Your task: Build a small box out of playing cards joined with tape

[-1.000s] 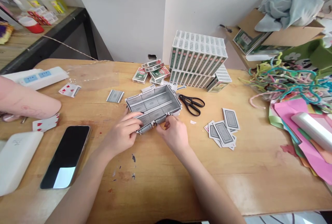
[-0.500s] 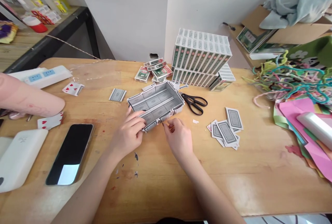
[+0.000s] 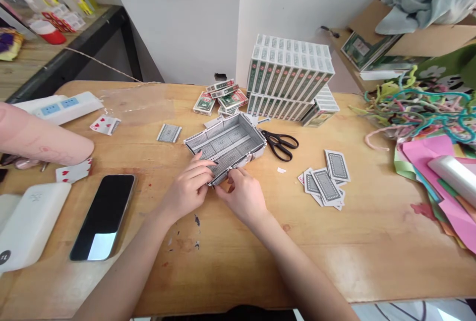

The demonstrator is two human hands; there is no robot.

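Observation:
A shallow open box made of playing cards [image 3: 228, 137], with grey patterned backs lining its inside, sits tilted at an angle on the table. My left hand [image 3: 191, 184] is closed on its near left corner, the fingers reaching over the rim into the box and the thumb outside. My right hand [image 3: 241, 192] pinches the near wall from outside, close to the left hand; its fingertips are partly hidden. Black-handled scissors [image 3: 280, 145] lie just right of the box. A single bent card [image 3: 169, 133] rests to its left, and loose cards [image 3: 327, 182] lie spread on the right.
Card packs stand in a tall stack [image 3: 290, 73] behind the box, beside a small pile of packs [image 3: 223, 97]. At left are a phone [image 3: 104, 217], a white power bank [image 3: 33, 226] and a power strip [image 3: 63, 107]. Pipe cleaners [image 3: 427, 107] and coloured paper [image 3: 435, 177] lie at right.
My right hand has moved left along the near wall, towards my left hand. The left fingers have shifted slightly further over the rim. The view has moved a little.

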